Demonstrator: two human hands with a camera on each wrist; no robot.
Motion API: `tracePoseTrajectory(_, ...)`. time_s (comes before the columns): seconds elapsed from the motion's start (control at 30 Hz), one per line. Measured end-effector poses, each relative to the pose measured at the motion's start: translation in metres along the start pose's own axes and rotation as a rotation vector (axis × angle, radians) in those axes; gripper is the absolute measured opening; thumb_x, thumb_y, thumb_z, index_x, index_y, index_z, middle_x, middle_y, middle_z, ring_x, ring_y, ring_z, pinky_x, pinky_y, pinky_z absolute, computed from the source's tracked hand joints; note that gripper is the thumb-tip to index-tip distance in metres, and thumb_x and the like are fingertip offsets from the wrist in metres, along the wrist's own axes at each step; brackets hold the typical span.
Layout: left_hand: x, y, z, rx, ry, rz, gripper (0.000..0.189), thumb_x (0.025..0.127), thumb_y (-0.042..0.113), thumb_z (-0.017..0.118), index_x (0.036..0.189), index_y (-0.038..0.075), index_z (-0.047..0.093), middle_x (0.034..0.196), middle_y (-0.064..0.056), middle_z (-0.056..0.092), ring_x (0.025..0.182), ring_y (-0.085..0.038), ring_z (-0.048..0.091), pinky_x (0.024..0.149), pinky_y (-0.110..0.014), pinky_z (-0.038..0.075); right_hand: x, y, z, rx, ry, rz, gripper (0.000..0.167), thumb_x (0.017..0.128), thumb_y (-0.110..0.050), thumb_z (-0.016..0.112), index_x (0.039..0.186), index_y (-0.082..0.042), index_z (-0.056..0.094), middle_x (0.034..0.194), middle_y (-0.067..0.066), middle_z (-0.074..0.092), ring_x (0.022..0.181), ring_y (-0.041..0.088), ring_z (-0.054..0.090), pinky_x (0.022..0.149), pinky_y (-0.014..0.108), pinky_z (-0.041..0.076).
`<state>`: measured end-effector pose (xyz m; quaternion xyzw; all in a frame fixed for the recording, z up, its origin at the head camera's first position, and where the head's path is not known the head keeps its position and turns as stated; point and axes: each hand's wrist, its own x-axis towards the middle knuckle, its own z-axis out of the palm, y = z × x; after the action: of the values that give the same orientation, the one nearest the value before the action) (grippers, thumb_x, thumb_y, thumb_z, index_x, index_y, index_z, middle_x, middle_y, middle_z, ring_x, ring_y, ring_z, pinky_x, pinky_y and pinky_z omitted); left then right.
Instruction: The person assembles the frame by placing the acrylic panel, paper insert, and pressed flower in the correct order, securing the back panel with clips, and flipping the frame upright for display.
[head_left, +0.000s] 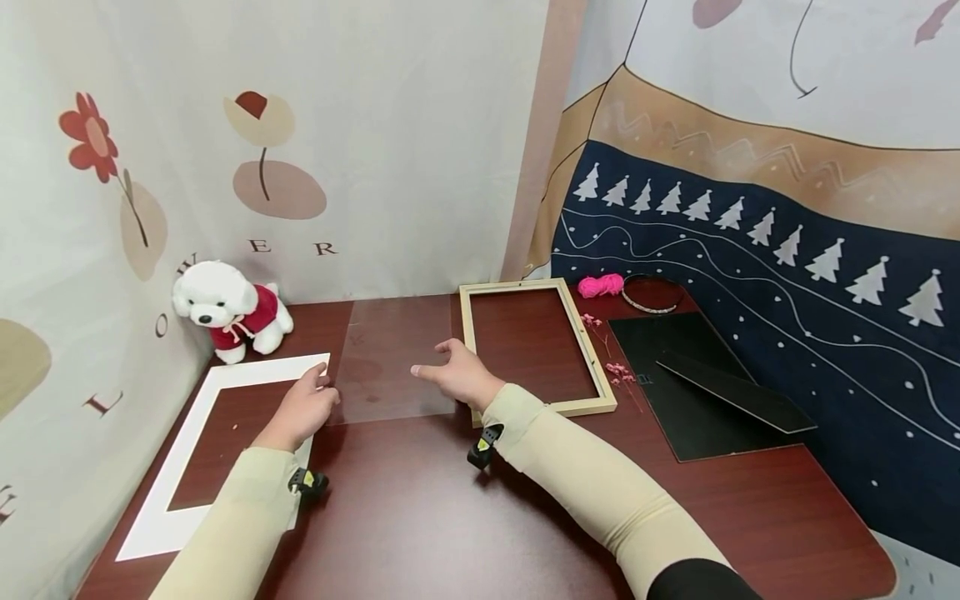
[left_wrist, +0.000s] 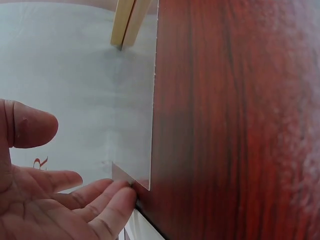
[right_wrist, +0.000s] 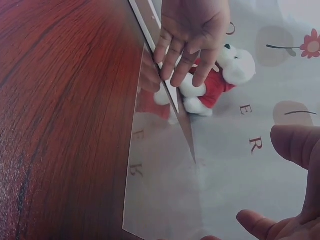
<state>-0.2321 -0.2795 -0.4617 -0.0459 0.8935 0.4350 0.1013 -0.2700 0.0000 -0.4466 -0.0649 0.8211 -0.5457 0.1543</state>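
A clear rectangular sheet (head_left: 390, 396) lies flat on the dark red table, with a white picture mat (head_left: 153, 517) to its left and a pale wooden picture frame (head_left: 597, 367) to its right. My left hand (head_left: 302, 407) is at the sheet's left edge, over the mat's right side. Its fingertips (left_wrist: 125, 197) are right by a corner of the sheet in the left wrist view, fingers loosely extended. Over the sheet's right edge is my right hand (head_left: 463, 375), thumb and fingers spread apart and nothing between them. The sheet reflects the surroundings in the right wrist view.
A white toy dog (head_left: 225, 304) in a red top sits behind the mat. Right of the frame are pink dried flowers (head_left: 618, 372), pink yarn (head_left: 600, 286), a round band (head_left: 651, 310) and a black backing board (head_left: 660, 400) with a raised stand flap (head_left: 735, 392). Fabric curtains border the table.
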Motion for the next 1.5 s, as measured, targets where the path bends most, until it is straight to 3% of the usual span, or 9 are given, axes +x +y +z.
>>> tracePoseTrajectory(0.13, 0.001, 0.002, -0.001, -0.049, -0.004, -0.01, 0.081, 0.096, 0.009, 0.045, 0.165, -0.009, 0.006, 0.161, -0.041, 0.031, 0.147, -0.052, 0.038, 0.116, -0.06, 0.039, -0.001, -0.003, 0.0, 0.005, 0.022, 0.008, 0.072, 0.094, -0.04, 0.08, 0.147, -0.003, 0.049, 0.145, 0.023, 0.056, 0.109, 0.026, 0.06, 0.097, 0.044, 0.052)
tracePoseTrajectory(0.23, 0.004, 0.002, -0.002, -0.13, 0.007, -0.036, 0.077, 0.098, 0.008, 0.042, 0.165, -0.01, 0.008, 0.159, -0.039, 0.035, 0.139, -0.045, 0.047, 0.103, -0.044, 0.05, -0.002, -0.005, 0.0, 0.019, 0.029, 0.016, 0.073, 0.094, -0.04, 0.079, 0.148, -0.003, 0.048, 0.146, 0.023, 0.055, 0.118, 0.028, 0.059, 0.102, 0.047, 0.051)
tracePoseTrajectory(0.37, 0.006, -0.001, -0.004, -0.265, 0.022, -0.078, 0.067, 0.106, 0.008, 0.037, 0.164, -0.012, 0.009, 0.157, -0.04, 0.037, 0.132, -0.037, 0.053, 0.088, -0.024, 0.055, -0.002, -0.005, -0.001, 0.028, 0.027, 0.023, 0.074, 0.095, -0.04, 0.079, 0.149, -0.002, 0.047, 0.145, 0.022, 0.056, 0.119, 0.028, 0.06, 0.102, 0.047, 0.051)
tracePoseTrajectory(0.57, 0.007, -0.004, -0.009, -0.386, 0.002, -0.111, 0.065, 0.109, 0.01, 0.03, 0.164, -0.011, 0.004, 0.161, -0.04, 0.032, 0.14, -0.04, 0.048, 0.095, -0.024, 0.055, -0.001, -0.005, -0.002, 0.032, 0.013, 0.028, 0.076, 0.095, -0.042, 0.078, 0.151, -0.002, 0.046, 0.149, 0.022, 0.053, 0.122, 0.029, 0.059, 0.104, 0.048, 0.051)
tracePoseTrajectory(0.8, 0.008, -0.01, -0.015, -0.478, -0.016, -0.136, 0.064, 0.111, 0.012, 0.029, 0.166, -0.007, 0.003, 0.164, -0.035, 0.031, 0.111, -0.007, 0.059, 0.088, -0.02, 0.053, 0.0, -0.004, -0.002, 0.052, 0.01, 0.036, 0.072, 0.094, -0.04, 0.079, 0.148, -0.003, 0.048, 0.143, 0.021, 0.057, 0.115, 0.029, 0.061, 0.101, 0.049, 0.051)
tracePoseTrajectory(1.07, 0.005, -0.011, -0.007, -0.604, -0.026, -0.081, 0.064, 0.114, 0.011, 0.033, 0.167, -0.005, 0.0, 0.167, -0.036, 0.02, 0.1, 0.001, 0.065, 0.085, -0.02, 0.057, 0.002, -0.001, -0.002, 0.036, 0.014, 0.021, 0.074, 0.095, -0.04, 0.079, 0.149, -0.001, 0.047, 0.146, 0.02, 0.055, 0.121, 0.028, 0.059, 0.102, 0.047, 0.05)
tracePoseTrajectory(1.2, 0.006, -0.009, 0.0, -0.547, -0.05, -0.06, 0.067, 0.112, 0.007, 0.04, 0.166, -0.006, 0.003, 0.165, -0.037, 0.027, 0.092, 0.003, 0.064, 0.076, -0.02, 0.057, 0.001, -0.001, -0.004, 0.014, 0.008, 0.023, 0.074, 0.096, -0.043, 0.077, 0.15, -0.003, 0.047, 0.151, 0.019, 0.053, 0.129, 0.028, 0.058, 0.106, 0.048, 0.049)
tracePoseTrajectory(1.37, 0.004, -0.006, 0.003, -0.514, -0.022, -0.065, 0.068, 0.11, 0.007, 0.046, 0.168, -0.001, 0.01, 0.137, -0.019, 0.066, 0.088, 0.001, 0.065, 0.068, -0.021, 0.055, -0.001, 0.0, -0.008, 0.018, -0.003, 0.008, 0.074, 0.096, -0.044, 0.076, 0.15, -0.002, 0.048, 0.154, 0.02, 0.05, 0.137, 0.032, 0.053, 0.111, 0.05, 0.046)
tracePoseTrajectory(1.5, -0.002, -0.002, 0.002, -0.602, 0.007, -0.058, 0.072, 0.109, 0.005, 0.047, 0.169, 0.003, 0.008, 0.108, 0.009, 0.073, 0.085, 0.001, 0.067, 0.065, -0.02, 0.054, -0.002, 0.002, -0.013, 0.034, 0.02, -0.005, 0.071, 0.096, -0.039, 0.077, 0.149, -0.001, 0.049, 0.153, 0.022, 0.051, 0.139, 0.035, 0.052, 0.112, 0.051, 0.046)
